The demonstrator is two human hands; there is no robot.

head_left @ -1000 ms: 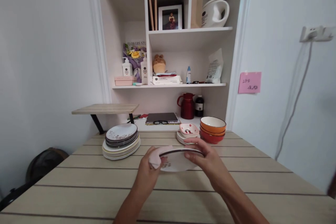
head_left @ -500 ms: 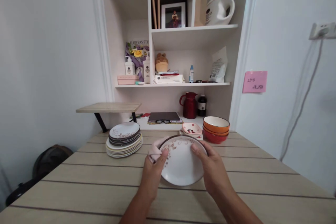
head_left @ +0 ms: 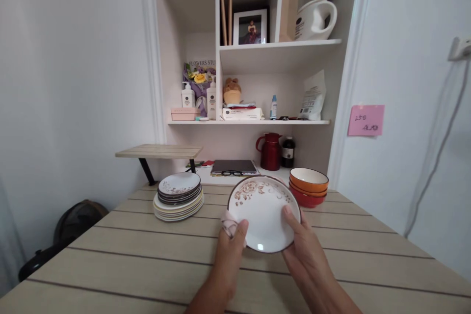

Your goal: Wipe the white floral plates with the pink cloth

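A white plate [head_left: 267, 218] with a dark rim and brown flower pattern is held up, tilted, above the table. My left hand [head_left: 231, 250] is closed on a pale pink cloth [head_left: 229, 222] at the plate's left edge, thumb on the cloth near the rim. My right hand [head_left: 303, 238] grips the right edge, its thumb on the upper face and its fingers beneath. To the left stands a stack of plates [head_left: 179, 204], flower-patterned dark-rimmed ones on top of yellowish-white ones. Orange and red bowls [head_left: 308, 186] are nested at the right, behind my right hand.
The slatted wooden table [head_left: 147, 260] spreads all around. At its back are a small raised shelf [head_left: 160, 151], a laptop [head_left: 234, 167] with glasses, a red jug [head_left: 270, 152] and a dark bottle [head_left: 288, 152]. The held plate mostly hides some small pink dishes.
The plate has turned in my hands, bringing its flower pattern to the upper left, and is tilted more toward me. My left hand with the cloth has slid lower along the rim. The view has shifted slightly.
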